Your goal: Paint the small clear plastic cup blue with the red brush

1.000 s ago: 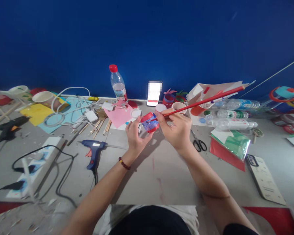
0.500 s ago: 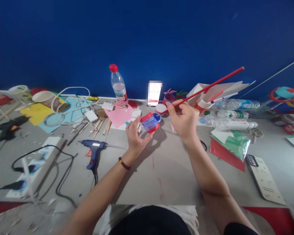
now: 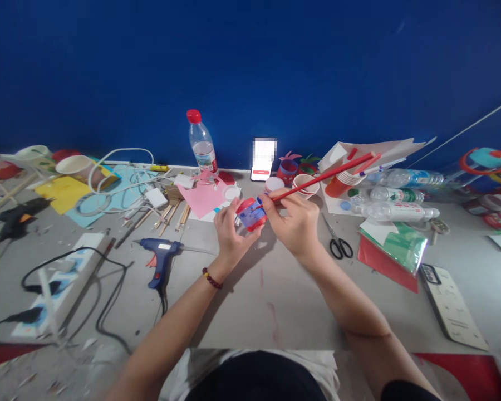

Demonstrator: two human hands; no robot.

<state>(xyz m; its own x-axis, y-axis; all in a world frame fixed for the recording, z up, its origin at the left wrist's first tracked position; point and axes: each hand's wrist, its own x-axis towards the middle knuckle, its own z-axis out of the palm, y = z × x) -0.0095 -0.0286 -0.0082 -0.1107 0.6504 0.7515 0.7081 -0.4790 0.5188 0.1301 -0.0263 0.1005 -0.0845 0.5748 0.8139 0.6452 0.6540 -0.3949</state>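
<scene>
Left hand [image 3: 230, 233]: it holds a small blue and red piece [image 3: 250, 216], with fingers at the far left side and thumb at the near side; a bracelet [image 3: 212, 278] is on the wrist.
Blue and red piece: it is in the middle of the scene, above the table [image 3: 242, 317], tilted; its body is blue and its two ends are red.
Right hand [image 3: 296, 223]: the fingers are closed narrowly around a long red stick [image 3: 329, 174], like on a pen.
Red stick: it slants up to the far right; its low end is at the piece, but I cannot tell if it touches.
Just beyond the hands: a paper cup [image 3: 307, 185] stands, and farther a lit phone screen [image 3: 262, 159] leans near the blue wall [image 3: 250, 72].
Left of the hands: a blue glue gun [image 3: 161, 259] lies flat; pink paper [image 3: 201, 193] is farther, before an upright bottle [image 3: 204, 147].
Right of the hands: scissors [image 3: 337, 245] with black handles, then red paper [image 3: 382, 267] partly under a green packet [image 3: 407, 248].
</scene>
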